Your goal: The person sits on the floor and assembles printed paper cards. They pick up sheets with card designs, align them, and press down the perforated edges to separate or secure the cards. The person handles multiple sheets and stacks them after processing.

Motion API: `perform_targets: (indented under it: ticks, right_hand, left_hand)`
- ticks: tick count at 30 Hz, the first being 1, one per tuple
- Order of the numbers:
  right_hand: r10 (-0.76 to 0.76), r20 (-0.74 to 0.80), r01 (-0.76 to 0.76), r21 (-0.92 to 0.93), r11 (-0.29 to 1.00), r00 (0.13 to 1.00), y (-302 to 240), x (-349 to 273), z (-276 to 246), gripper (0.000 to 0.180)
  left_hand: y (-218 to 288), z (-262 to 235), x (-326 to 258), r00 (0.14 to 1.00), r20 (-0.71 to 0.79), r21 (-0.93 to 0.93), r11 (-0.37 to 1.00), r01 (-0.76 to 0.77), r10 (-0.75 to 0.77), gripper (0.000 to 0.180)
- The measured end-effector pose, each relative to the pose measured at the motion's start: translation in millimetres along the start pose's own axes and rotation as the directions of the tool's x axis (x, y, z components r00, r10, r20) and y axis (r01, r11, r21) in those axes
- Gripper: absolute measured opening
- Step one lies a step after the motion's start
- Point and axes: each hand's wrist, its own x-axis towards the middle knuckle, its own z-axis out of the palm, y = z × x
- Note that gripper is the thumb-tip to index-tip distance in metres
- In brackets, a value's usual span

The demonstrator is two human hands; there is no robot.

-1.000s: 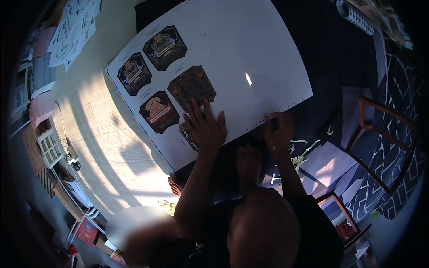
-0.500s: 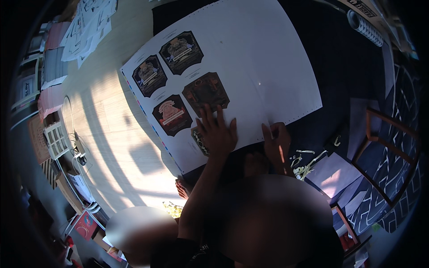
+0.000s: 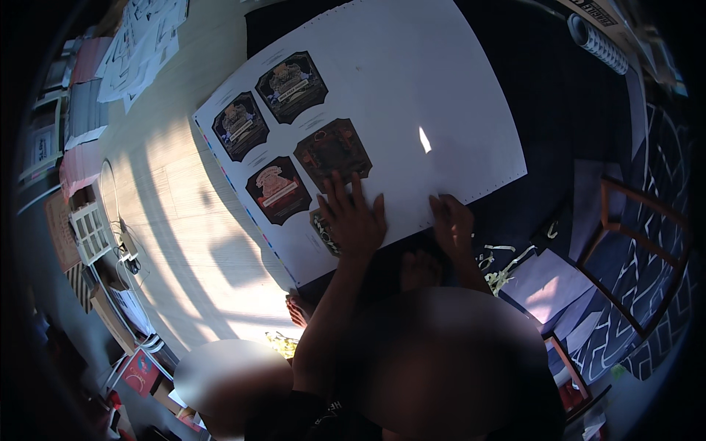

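Paper sheet (image 3: 456,95), white and printed with five dark-framed labels (image 3: 292,87) toward its left edge, lies on a dark cloth (image 3: 544,95), overhanging the cloth's left edge above a pale floor (image 3: 176,191). A person's left hand (image 3: 357,224) rests flat, fingers spread, over the lower labels; the right hand (image 3: 454,228) curls at the sheet's near edge, though whether it pinches the paper cannot be told.

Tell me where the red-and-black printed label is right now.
In the head view, the red-and-black label is left of centre on the white sheet, just left of the left hand, with the dark brown label to its upper right.
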Motion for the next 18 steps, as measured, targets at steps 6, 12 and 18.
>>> perform_targets:
  ticks: [6, 12, 18]
  right_hand:
    - [0.001, 0.012, -0.001, 0.016, 1.000, 1.000, 2.9, -1.1, 0.5, 0.018]
    - [-0.012, 0.000, 0.012, 0.003, 1.000, 1.000, 2.6, 0.8, 1.1, 0.021]
    - [0.026, 0.016, -0.027, 0.030, 0.999, 1.000, 2.5, -0.7, 2.2, 0.023]
  left_hand:
    - [-0.9, -1.4, -1.1, 1.000, 0.005, -0.037, 0.999, 0.000, 0.000, 0.065]
    - [-0.1, -0.2, -0.9, 1.000, 0.004, -0.006, 1.000, 0.005, -0.005, 0.066]
    - [-0.7, -2.2, -1.9, 0.999, 0.029, 0.002, 1.000, 0.012, -0.012, 0.066]
